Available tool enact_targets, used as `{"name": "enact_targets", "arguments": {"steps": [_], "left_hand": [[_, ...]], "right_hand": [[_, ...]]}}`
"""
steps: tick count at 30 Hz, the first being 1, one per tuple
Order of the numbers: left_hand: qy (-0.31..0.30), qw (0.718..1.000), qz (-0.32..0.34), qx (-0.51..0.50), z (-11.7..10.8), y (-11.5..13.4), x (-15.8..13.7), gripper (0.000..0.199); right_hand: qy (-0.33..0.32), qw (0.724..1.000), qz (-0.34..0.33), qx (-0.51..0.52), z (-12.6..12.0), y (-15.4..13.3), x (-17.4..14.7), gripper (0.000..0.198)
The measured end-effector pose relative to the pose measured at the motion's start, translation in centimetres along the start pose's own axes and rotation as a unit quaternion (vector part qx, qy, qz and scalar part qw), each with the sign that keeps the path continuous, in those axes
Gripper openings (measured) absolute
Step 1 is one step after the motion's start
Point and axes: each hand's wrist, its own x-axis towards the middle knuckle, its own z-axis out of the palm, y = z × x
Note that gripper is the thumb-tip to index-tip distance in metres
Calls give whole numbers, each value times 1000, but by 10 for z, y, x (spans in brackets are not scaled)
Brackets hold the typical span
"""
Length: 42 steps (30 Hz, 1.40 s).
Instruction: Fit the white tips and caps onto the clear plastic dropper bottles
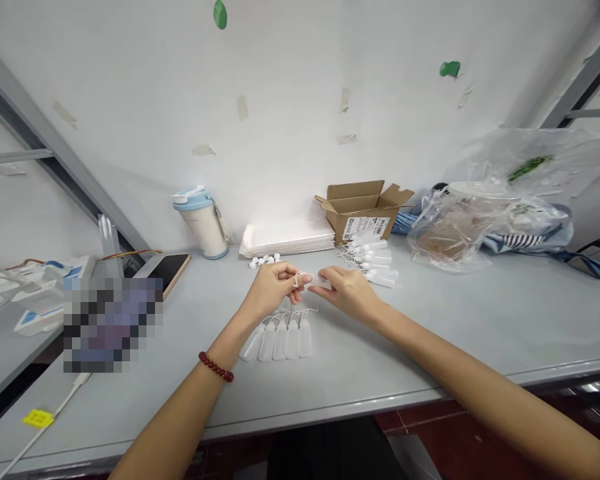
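My left hand (275, 285) pinches a thin white cord loop (297, 279) at its fingertips, above the middle of the table. Close to it on the right, my right hand (347, 292) has its fingers closed around a small translucent bottle (321, 280), mostly hidden by the fingers. Below my left hand lies a row of several translucent bottles (280, 341), side by side, with white cords at their tops. Past my right hand is a pile of similar bottles (377, 260) with cords. Small white caps (264, 261) lie in a heap behind my left hand.
At the back stand a cream tumbler (203, 227) with a blue lid, a stack of white sheets or flat packs (287, 240) and an open cardboard box (363, 213). Clear plastic bags (455, 233) sit at right. A phone (170, 270) and cable (67, 403) are at left.
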Motion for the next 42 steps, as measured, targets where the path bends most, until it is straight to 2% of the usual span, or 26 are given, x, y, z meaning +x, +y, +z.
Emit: {"name": "enact_targets", "arguments": {"steps": [4,6,13,17,21,24,28,33,39,42], "left_hand": [[8,1000,-4,-7,2,-3,1,37],[9,1000,-4,-2,3,-4,1,36],[13,998,56,-4,5,-7,-1,33],[17,997,79,11,4,-10,2,32],[14,998,47,25,3,-11,3,36],[25,994,46,95,5,-12,0,43],[40,973,118,195,8,-11,-5,33],[65,958,191,202,10,-11,-5,16],[6,980,155,123,5,-6,-6,18],[3,983,135,120,5,-1,-9,22]], "right_hand": [[41,993,-80,-79,-6,-2,0,25],[52,990,-96,-84,-8,-2,0,25],[67,994,-51,66,1,0,-2,27],[70,995,-58,28,4,5,-1,27],[91,993,-74,6,2,6,0,27],[94,992,-80,-3,0,5,0,30],[86,994,-56,20,-4,6,-1,33],[91,991,-30,89,-9,7,1,30],[125,986,-53,97,-11,6,2,29],[124,988,-55,80,-9,8,2,28]]}}
